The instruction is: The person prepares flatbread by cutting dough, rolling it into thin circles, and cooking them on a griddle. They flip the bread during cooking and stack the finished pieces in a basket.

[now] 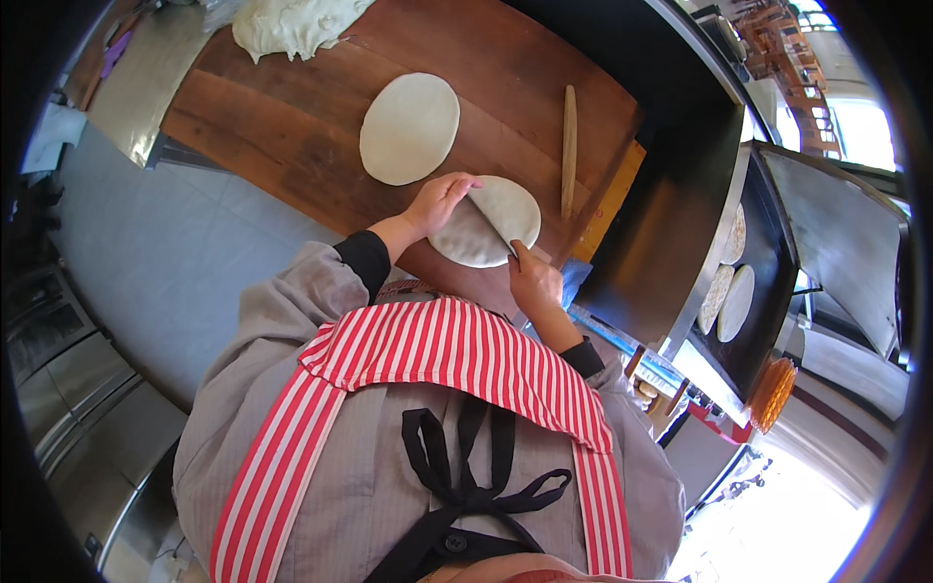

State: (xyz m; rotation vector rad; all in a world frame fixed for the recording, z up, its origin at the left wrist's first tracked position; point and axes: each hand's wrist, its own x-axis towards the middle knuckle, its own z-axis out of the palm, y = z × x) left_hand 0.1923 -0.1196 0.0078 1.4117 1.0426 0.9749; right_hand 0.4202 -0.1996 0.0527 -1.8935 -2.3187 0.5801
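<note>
A flattened oval of dough (466, 233) lies near the front edge of the wooden worktop (291, 124). My right hand (536, 280) is closed around the handle of a knife (490, 222), whose blade lies diagonally across this dough. At the far end of the blade, my left hand (439, 204) rests at the dough's upper left edge, fingers together; whether it grips the blade cannot be told. Just beyond sits a second flat dough oval (410, 129). A wooden rolling pin (569, 151) lies to the right, apart from both hands.
A large mass of soft dough (295, 25) sits at the worktop's far left. On the right, past a dark metal side panel, an open griddle (758, 291) holds several flat breads (736, 302). A metal-topped counter (149, 80) stands at the left, with grey floor below it.
</note>
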